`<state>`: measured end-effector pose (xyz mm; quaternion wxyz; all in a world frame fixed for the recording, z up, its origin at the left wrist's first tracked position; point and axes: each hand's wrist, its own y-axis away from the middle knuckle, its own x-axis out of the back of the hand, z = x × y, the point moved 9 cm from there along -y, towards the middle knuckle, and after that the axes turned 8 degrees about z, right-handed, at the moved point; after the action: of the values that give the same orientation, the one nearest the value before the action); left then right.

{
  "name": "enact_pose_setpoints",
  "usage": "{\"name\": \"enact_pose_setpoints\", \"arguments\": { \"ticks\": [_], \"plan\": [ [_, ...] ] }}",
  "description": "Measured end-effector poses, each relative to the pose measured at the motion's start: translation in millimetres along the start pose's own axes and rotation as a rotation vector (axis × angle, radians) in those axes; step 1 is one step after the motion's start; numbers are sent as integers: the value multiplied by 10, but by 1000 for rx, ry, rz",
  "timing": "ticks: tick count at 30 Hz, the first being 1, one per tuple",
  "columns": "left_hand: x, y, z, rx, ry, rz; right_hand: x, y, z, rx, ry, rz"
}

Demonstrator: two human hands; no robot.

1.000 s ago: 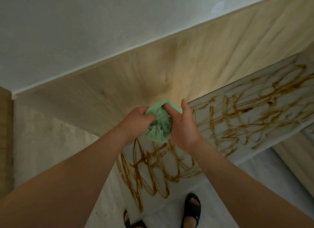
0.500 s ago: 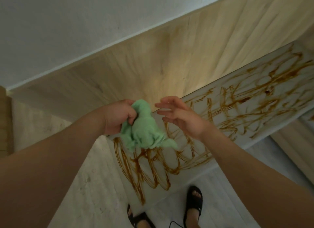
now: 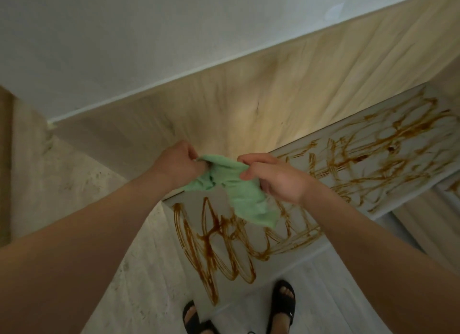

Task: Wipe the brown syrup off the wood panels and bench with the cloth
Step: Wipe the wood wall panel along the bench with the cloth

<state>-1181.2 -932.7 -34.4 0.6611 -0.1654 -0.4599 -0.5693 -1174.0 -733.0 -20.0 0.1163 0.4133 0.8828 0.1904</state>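
With the left hand (image 3: 179, 167) and right hand (image 3: 278, 180) each keeping a grip clenched on the cloth (image 3: 249, 199), its loose tail is dangling toward the syrup (image 3: 214, 234) on the surface (image 3: 194, 209), risking a smear.

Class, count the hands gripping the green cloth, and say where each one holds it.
2. The left hand grips the crumpled green cloth at its left end; the right hand pinches its upper right edge. No others show.

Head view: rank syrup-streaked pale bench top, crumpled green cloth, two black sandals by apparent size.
1. Syrup-streaked bench top.
2. Green cloth.
3. Right black sandal, left black sandal: alike, left one cropped, so unranked.
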Motion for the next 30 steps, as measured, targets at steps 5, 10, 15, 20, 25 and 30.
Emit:
{"name": "enact_pose_setpoints", "arguments": {
  "ticks": [5,10,15,20,25,30],
  "plan": [
    [-145,151,31,93,632,-217,-345,-56,-272,42,-221,-44],
    [-176,409,118,269,1046,-545,-414,-10,-508,70,-184,61],
    [-231,455,165,92,965,-745,-72,-109,-576,87,395,336],
    [-293,209,119,52,824,-591,290,-295,44,-81,473,642],
    [-468,-91,81,-117,290,-312,7,-575,737,-46,-49,593],
    [-825,-139,219,-4,605,-449,-325,-956,1073,28,-795,346]
  ]
}}
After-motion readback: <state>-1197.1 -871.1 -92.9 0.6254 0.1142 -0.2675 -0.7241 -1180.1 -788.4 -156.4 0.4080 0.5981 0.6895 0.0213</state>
